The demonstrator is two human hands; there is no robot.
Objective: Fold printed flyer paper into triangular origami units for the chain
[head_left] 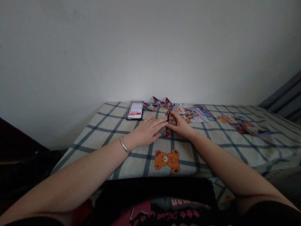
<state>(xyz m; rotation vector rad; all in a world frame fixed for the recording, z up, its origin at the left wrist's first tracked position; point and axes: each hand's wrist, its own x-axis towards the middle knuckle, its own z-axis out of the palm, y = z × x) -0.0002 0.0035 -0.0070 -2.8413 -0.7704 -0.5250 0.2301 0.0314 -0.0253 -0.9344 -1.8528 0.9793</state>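
Note:
Both my hands meet over a small piece of folded coloured paper (pixel 167 124) that stands on edge on the checked bed sheet (pixel 113 125). My left hand (pixel 148 131), with a silver bangle on its wrist, lies with fingers stretched out against the left side of the paper. My right hand (pixel 181 125) pinches the paper from the right with curled fingers. Behind them lies a folded paper shape (pixel 158 104) in red, blue and yellow.
A phone (pixel 135 110) lies at the back near the wall. Two colourful magazine pages (pixel 194 113) (pixel 243 124) rest to the right. An orange bear print (pixel 168 160) marks the sheet near me. A white wall rises behind the bed.

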